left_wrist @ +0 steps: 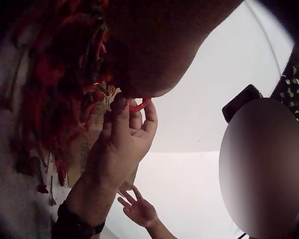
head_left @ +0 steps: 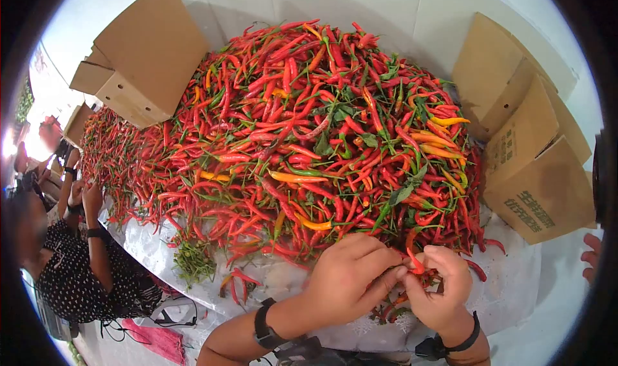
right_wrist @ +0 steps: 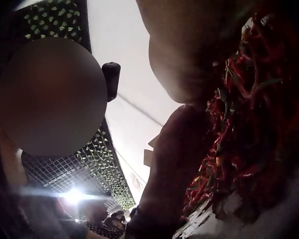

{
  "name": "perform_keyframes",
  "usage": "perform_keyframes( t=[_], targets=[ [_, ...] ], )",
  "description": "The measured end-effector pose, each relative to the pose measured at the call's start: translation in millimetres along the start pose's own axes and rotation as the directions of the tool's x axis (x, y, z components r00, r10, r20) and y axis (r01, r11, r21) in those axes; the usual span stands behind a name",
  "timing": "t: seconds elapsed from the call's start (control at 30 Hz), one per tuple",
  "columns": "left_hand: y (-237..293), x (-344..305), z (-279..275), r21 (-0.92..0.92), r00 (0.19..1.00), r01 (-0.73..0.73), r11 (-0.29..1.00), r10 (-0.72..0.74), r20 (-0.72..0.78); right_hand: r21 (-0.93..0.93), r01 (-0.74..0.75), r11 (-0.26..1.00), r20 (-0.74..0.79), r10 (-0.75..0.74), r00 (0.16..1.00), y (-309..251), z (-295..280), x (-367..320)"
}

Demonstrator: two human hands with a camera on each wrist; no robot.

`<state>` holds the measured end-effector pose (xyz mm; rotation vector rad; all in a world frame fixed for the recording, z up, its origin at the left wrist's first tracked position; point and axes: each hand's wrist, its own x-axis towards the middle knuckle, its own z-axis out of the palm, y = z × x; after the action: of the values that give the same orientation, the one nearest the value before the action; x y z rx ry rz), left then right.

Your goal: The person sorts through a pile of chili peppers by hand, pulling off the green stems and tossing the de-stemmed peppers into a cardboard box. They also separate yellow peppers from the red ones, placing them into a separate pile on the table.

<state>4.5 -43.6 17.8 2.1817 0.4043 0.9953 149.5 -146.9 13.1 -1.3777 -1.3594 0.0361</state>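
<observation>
In the head view a single red chili pepper [head_left: 413,258] is held between both hands, over the near edge of a large chili heap [head_left: 309,134]. My right hand [head_left: 441,281] grips it with curled fingers and thumb. The left hand [head_left: 351,279] meets it from the other side, thumb and forefinger pinching at its end, where the stem is hidden. From the left wrist view, the red chili [left_wrist: 140,105] shows curved between the right hand's fingers [left_wrist: 149,117]. Dark shadow covers most of the left hand [right_wrist: 169,144] in the right wrist view.
A cardboard box [head_left: 145,57] stands at the back left, more cardboard boxes [head_left: 537,166] at the right. A small pile of green stems [head_left: 194,262] lies on the plastic sheet [head_left: 145,237]. Another person [head_left: 77,263] sits at the left; someone's hand [head_left: 590,258] appears at the right edge.
</observation>
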Motion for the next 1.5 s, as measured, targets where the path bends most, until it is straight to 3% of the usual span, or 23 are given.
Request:
perform_keyframes(
  t=[0.1, 0.2, 0.5, 0.7, 0.9, 1.03, 1.17, 1.27, 1.33, 1.4, 1.5],
  targets=[
    [-1, -1, 3, -0.028, 1.0, 0.008, 1.0, -0.008, -0.01, -0.078, 0.083, 0.993, 0.182, -0.068, 0.981, 2, -15, 16],
    [0, -1, 3, -0.07, 0.999, 0.042, 0.997, -0.041, 0.008, 0.007, 0.047, 0.999, 0.236, -0.047, 0.971, 6, -20, 21],
    [1, 1, -7, -0.188, 0.994, 0.073, 0.979, -0.055, 0.099, 0.178, -0.251, 0.952, 0.327, 0.183, 0.927, 8, -23, 12],
    [0, 5, -13, -0.36, 0.979, 0.127, 0.924, -0.059, 0.193, 0.464, -0.551, 0.693, 0.461, 0.343, 0.819, 7, -28, 8],
    [-3, 4, -14, -0.421, 0.973, 0.159, 0.893, -0.069, 0.221, 0.493, -0.659, 0.568, 0.559, 0.374, 0.74, 6, -28, 15],
    [-8, -1, -9, -0.494, 0.957, 0.248, 0.834, -0.132, 0.257, 0.427, -0.71, 0.559, 0.616, 0.395, 0.682, 13, -31, 15],
    [-7, -4, -4, -0.52, 0.951, 0.306, 0.798, -0.225, 0.213, 0.541, -0.71, 0.45, 0.601, 0.384, 0.701, 12, -25, 13],
    [-3, -3, -5, -0.412, 0.946, 0.321, 0.853, -0.269, 0.18, 0.503, -0.565, 0.654, 0.467, 0.344, 0.814, 9, -22, 11],
    [2, 1, -6, -0.335, 0.946, 0.317, 0.887, -0.268, 0.185, 0.393, -0.532, 0.75, 0.437, 0.357, 0.826, 5, -25, 14],
    [7, 4, -9, -0.289, 0.936, 0.333, 0.898, -0.279, 0.215, 0.265, -0.381, 0.886, 0.443, 0.239, 0.864, 4, -30, 18],
    [3, -2, -7, -0.343, 0.923, 0.379, 0.859, -0.324, 0.208, 0.335, -0.393, 0.857, 0.481, 0.203, 0.853, 5, -31, 18]
  ],
)
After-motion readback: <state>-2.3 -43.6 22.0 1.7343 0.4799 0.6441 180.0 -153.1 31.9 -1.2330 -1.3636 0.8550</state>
